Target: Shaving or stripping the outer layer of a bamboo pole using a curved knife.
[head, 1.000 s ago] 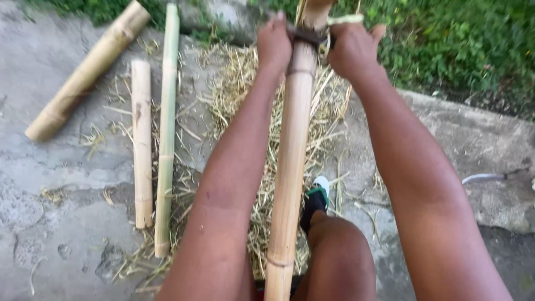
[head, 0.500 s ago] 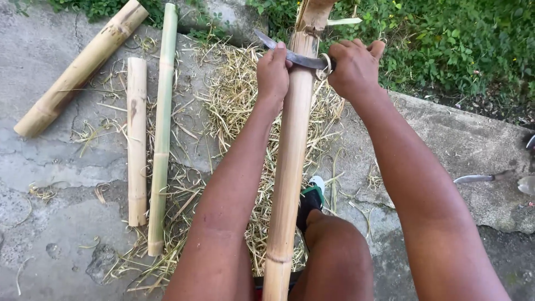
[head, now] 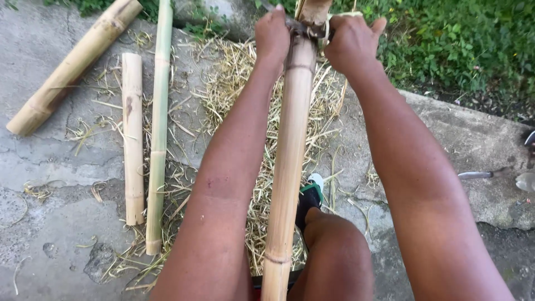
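Nearest the camera, a bent knee (head: 334, 251) and a foot in a green-and-white sandal (head: 310, 196) sit just right of the bamboo pole (head: 290, 167), which runs from the near edge up to the far middle, slanting slightly right. Both forearms stretch along it, one on each side.

Step in hand, as I judge it: scraping or shaving the pole's skin with a two-handled blade — straw-like shavings (head: 234, 111) litter the concrete slab (head: 50, 167) beneath. Next pull likely calls for even pressure from both hands, blade kept square across the pole.

Far end: left hand (head: 273, 33) is clenched around the left end of the dark metal blade (head: 298, 25); right hand (head: 351, 42) is fisted around the right end, thumb raised. Blade lies across the pole, touching it.

Left side: short cut piece (head: 132, 139), thin green pole (head: 159, 122) just beside it, thick tan pole (head: 72, 64) lying diagonally, apart. Far right — grass (head: 462, 44); a metal tool (head: 490, 174) at the right edge.
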